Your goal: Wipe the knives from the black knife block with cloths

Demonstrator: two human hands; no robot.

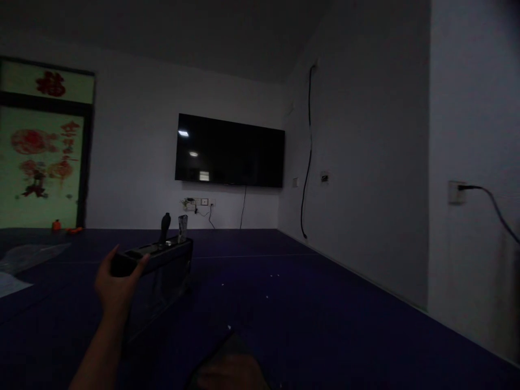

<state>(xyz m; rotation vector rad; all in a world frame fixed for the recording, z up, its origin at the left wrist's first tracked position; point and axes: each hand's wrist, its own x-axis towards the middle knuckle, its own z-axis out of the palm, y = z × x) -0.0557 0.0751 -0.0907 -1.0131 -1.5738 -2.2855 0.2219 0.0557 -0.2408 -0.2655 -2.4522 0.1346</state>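
My left hand (116,284) reaches forward and its fingers are wrapped round the near top edge of a dark rectangular box (164,276) that stands on the dark blue floor (325,325). Two upright pieces stick out of the box's top, a black one (164,227) and a silvery one (182,227). At the bottom edge of the picture my right hand (231,375) shows only dimly. It lies under or against a dark flat thing (219,346), and its fingers cannot be made out in the gloom.
The room is dim. A black television (229,150) hangs on the far white wall above sockets and cables. A decorated door (40,157) is at the left, and clear plastic (28,257) lies on the floor there. A white wall with a plugged-in socket (457,191) runs along the right.
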